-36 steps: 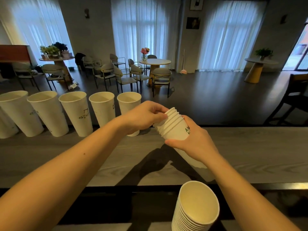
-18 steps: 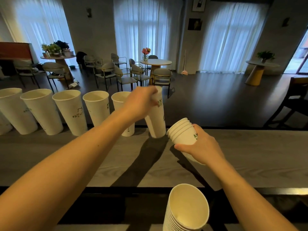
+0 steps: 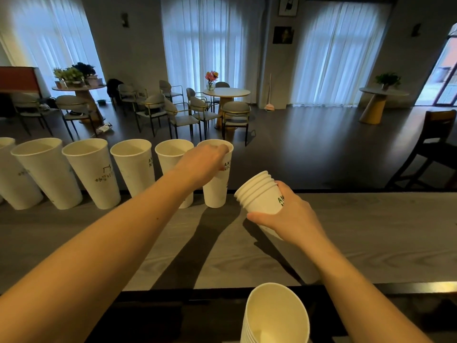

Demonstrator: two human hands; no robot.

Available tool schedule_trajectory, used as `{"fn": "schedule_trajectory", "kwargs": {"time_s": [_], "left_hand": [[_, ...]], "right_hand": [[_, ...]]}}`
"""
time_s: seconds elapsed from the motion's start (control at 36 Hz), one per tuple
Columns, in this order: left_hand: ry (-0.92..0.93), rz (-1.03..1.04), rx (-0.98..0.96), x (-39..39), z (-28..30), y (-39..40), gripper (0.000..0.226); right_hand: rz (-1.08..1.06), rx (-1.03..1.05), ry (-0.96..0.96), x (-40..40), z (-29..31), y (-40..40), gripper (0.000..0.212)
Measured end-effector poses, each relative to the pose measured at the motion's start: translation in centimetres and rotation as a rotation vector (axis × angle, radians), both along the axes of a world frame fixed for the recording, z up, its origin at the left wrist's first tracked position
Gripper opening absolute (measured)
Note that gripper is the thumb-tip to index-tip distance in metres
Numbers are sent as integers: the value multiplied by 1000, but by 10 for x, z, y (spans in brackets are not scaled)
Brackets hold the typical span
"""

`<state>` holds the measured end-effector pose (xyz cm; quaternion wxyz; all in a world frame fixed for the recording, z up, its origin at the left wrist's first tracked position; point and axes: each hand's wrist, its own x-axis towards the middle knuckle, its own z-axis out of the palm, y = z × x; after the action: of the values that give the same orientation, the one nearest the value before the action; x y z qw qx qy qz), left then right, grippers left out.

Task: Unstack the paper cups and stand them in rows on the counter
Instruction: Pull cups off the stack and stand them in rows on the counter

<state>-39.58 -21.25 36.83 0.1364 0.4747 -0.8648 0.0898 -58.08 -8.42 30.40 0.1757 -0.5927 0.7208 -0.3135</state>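
Observation:
A row of several white paper cups (image 3: 89, 174) stands upright along the far edge of the grey counter (image 3: 383, 231). My left hand (image 3: 202, 164) grips the rightmost cup (image 3: 216, 191) near its rim; that cup stands on the counter at the right end of the row. My right hand (image 3: 291, 216) holds a short stack of nested cups (image 3: 259, 194), tilted with its rims toward the left, just right of that cup. A second stack of cups (image 3: 274, 318) stands near me below the counter edge.
Behind the counter the floor drops to a café room with chairs and a round table (image 3: 226, 92). A dark chair (image 3: 435, 144) stands at the right. The counter stretches to the right of the held stack.
My left hand pulled one cup off the stack, carried it up and left, and set it down at the right end of the row. The stack in my right hand got shorter.

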Motion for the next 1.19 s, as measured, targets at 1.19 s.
{"fn": "schedule_trajectory", "kwargs": {"time_s": [1.19], "left_hand": [[32,-4,24,-91,2,26,32]], "right_hand": [[-205,21,-15,-58,-11,29,98]]}}
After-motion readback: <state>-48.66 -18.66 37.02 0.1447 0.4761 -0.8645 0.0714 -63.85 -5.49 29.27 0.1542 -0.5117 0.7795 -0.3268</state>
